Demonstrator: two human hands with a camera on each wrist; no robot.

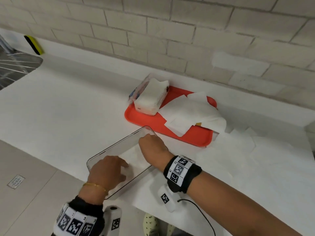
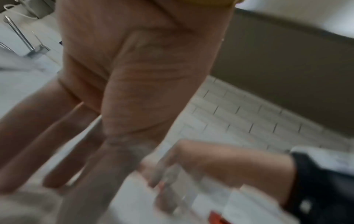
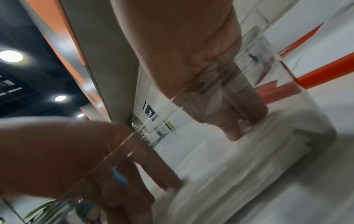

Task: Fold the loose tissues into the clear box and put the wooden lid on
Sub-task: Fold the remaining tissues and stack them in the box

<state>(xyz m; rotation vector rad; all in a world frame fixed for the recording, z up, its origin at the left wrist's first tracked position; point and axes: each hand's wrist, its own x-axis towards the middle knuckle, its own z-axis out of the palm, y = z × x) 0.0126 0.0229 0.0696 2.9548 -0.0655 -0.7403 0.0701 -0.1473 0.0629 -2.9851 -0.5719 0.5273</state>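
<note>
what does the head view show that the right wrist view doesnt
Only the head view shows the open tissue pack, the loose tissues heaped on the tray, more sheets on the counter, and the yellow sponge by the wall. Only the right wrist view shows, through the box wall, the right hand's fingertips pressing on the tissues in the box, plus ceiling lights. Both show the left hand, the right hand, the clear box and the red tray. No wooden lid appears in either.
</note>
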